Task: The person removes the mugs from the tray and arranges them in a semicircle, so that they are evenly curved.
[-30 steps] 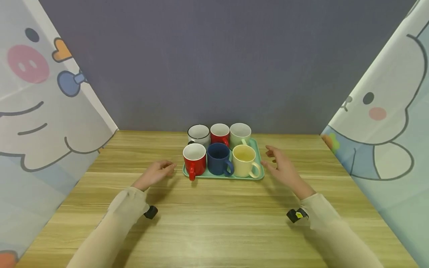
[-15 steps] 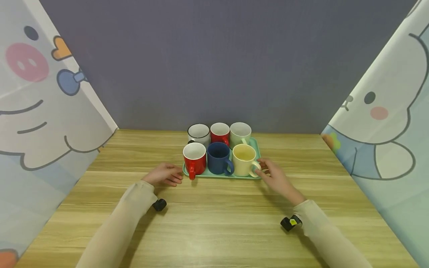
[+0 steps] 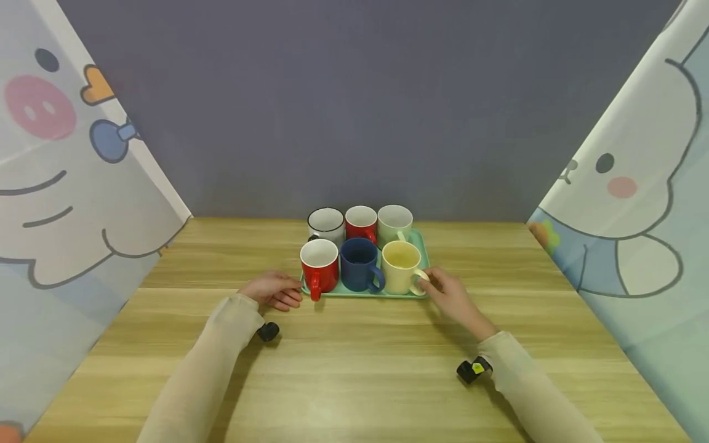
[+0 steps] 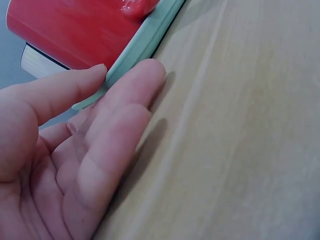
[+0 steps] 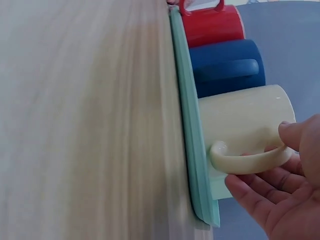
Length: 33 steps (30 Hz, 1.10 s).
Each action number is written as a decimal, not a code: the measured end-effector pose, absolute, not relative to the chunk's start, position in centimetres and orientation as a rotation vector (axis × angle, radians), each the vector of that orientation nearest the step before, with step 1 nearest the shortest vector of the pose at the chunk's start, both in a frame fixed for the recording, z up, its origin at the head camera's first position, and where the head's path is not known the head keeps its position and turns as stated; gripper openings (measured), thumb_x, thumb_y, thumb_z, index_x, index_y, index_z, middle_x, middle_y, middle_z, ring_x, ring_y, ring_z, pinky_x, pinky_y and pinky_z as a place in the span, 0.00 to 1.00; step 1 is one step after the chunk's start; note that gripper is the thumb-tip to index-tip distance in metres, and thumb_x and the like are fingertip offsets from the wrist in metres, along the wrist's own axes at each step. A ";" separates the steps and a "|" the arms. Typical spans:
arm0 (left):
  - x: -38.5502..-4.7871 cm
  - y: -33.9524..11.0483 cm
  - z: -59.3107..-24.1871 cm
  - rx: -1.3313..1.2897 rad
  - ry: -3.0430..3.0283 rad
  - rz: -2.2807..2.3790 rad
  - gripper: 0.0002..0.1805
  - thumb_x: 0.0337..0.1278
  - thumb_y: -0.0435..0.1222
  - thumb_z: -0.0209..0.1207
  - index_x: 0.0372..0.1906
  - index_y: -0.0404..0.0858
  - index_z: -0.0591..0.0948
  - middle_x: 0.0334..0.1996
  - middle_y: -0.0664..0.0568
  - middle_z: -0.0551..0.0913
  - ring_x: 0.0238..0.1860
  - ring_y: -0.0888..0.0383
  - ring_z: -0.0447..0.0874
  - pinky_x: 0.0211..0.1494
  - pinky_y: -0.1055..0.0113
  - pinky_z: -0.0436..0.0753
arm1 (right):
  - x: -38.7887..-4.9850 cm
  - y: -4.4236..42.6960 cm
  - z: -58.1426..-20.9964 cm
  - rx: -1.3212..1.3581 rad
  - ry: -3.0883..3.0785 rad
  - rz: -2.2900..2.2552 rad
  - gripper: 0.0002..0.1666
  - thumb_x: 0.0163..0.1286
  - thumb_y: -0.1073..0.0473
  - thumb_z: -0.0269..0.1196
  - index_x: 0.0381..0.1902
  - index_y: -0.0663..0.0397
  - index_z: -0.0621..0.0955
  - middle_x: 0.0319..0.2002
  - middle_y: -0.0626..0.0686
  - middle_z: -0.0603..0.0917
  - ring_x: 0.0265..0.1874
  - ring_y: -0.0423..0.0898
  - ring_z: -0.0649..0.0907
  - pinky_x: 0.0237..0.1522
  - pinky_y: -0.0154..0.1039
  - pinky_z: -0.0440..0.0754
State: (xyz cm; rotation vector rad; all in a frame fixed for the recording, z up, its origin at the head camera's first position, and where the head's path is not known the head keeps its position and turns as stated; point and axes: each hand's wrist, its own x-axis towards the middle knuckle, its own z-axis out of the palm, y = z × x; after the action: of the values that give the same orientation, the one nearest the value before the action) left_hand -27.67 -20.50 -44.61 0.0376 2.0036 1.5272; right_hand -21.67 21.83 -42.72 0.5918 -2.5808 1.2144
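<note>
A green tray [image 3: 346,292] bears several mugs in two rows. In front stand a red mug [image 3: 320,266], a navy blue mug [image 3: 359,266] and a pale yellow mug [image 3: 400,268]. My right hand [image 3: 453,300] holds the yellow mug's handle [image 5: 252,162], thumb on its upper end and fingers behind it. At the tray's left front corner is my left hand [image 3: 274,290], its thumb on the rim and its fingers just below, pinching the edge loosely. The other left fingers lie low over the tabletop in the left wrist view.
Behind are a white mug with a black rim [image 3: 327,224], a smaller red mug [image 3: 361,223] and a pale green mug [image 3: 395,223]. The wooden table [image 3: 354,369] meets a grey wall [image 3: 354,111]. Cartoon-printed panels [image 3: 615,160] flank both sides.
Both hands have moved inward. The left has reached the tray's corner, and the right has come from beside the tray to the yellow mug's handle. The mugs stay in place.
</note>
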 end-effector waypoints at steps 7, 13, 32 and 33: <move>-26.4 -21.1 -45.3 0.041 2.004 1.513 0.14 0.73 0.38 0.55 0.41 0.29 0.81 0.28 0.50 0.86 0.30 0.59 0.88 0.35 0.64 0.87 | -21.3 21.8 -43.0 0.632 -2.628 1.288 0.11 0.72 0.65 0.63 0.46 0.69 0.82 0.38 0.56 0.87 0.36 0.50 0.86 0.38 0.38 0.84; -27.1 -20.7 -45.0 0.049 2.023 1.553 0.15 0.72 0.40 0.56 0.44 0.28 0.80 0.29 0.50 0.86 0.29 0.59 0.88 0.35 0.65 0.87 | -21.9 21.9 -41.9 0.605 -2.632 1.253 0.08 0.70 0.66 0.64 0.42 0.70 0.82 0.34 0.57 0.86 0.32 0.51 0.86 0.33 0.36 0.84; -27.5 -20.4 -44.7 0.051 2.023 1.550 0.16 0.72 0.40 0.56 0.45 0.27 0.80 0.29 0.50 0.86 0.29 0.59 0.88 0.34 0.64 0.87 | -21.6 21.3 -41.1 0.467 -2.612 1.198 0.08 0.69 0.70 0.64 0.40 0.74 0.82 0.31 0.61 0.87 0.28 0.54 0.86 0.29 0.34 0.83; -27.5 -20.4 -44.7 0.048 2.024 1.548 0.16 0.72 0.40 0.56 0.45 0.27 0.80 0.29 0.50 0.86 0.29 0.60 0.88 0.34 0.64 0.87 | -21.7 21.3 -41.0 0.458 -2.617 1.206 0.08 0.69 0.70 0.63 0.41 0.74 0.82 0.32 0.60 0.87 0.29 0.54 0.86 0.30 0.34 0.83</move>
State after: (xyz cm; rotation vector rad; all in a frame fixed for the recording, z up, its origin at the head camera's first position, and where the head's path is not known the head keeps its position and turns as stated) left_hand -27.45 -20.39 -44.67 0.0480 2.0238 1.5480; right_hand -21.66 21.33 -41.04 0.4584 -2.6167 1.2060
